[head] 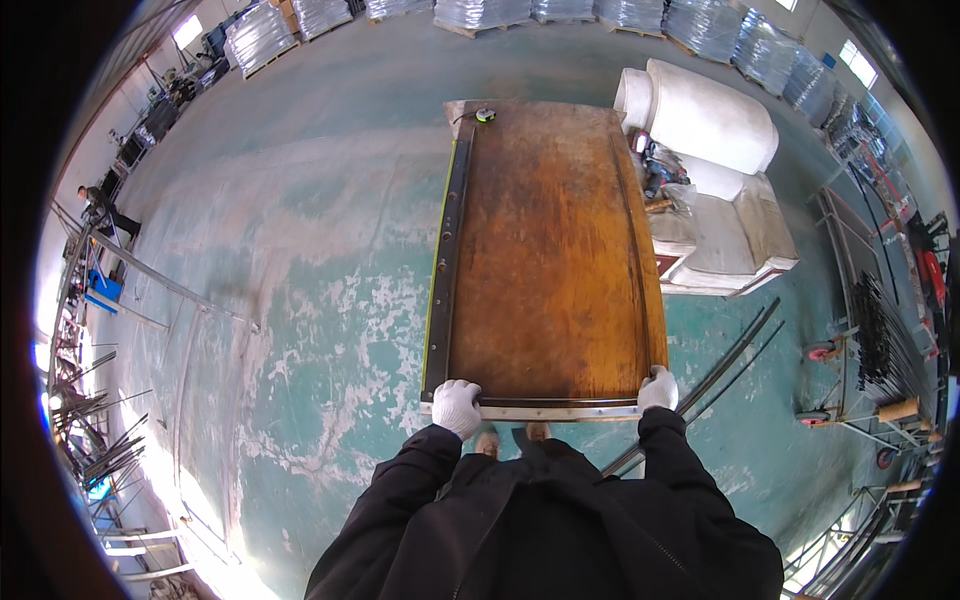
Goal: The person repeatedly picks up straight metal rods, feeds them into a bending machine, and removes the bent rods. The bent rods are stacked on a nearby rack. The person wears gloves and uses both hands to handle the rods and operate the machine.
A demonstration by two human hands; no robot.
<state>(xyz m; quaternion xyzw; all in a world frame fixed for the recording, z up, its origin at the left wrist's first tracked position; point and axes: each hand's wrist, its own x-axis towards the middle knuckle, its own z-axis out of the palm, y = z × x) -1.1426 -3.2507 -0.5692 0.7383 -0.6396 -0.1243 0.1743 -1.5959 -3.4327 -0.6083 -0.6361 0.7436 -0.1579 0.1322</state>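
In front of me is a long table with a worn brown wooden top [547, 247]. A thin dark metal bar [555, 402] runs along its near edge, above a pale metal strip [562, 414] with small dots. My left hand [456, 407], in a white knit glove, grips the bar at the near left corner. At the near right corner my right hand [658, 388], gloved alike, is curled over the bar's other end; its fingertips are partly hidden. A wide dark rail [442, 277] with holes lines the left side. A narrow dark strip [634, 232] lies along the right.
A green-and-black tape measure [486, 115] sits at the table's far left. Right of the table are a worn sofa [720, 232] with power tools [660, 169], and a white roll [709, 112]. Long bars [731, 356] lie on the floor. A person [105, 210] stands far left.
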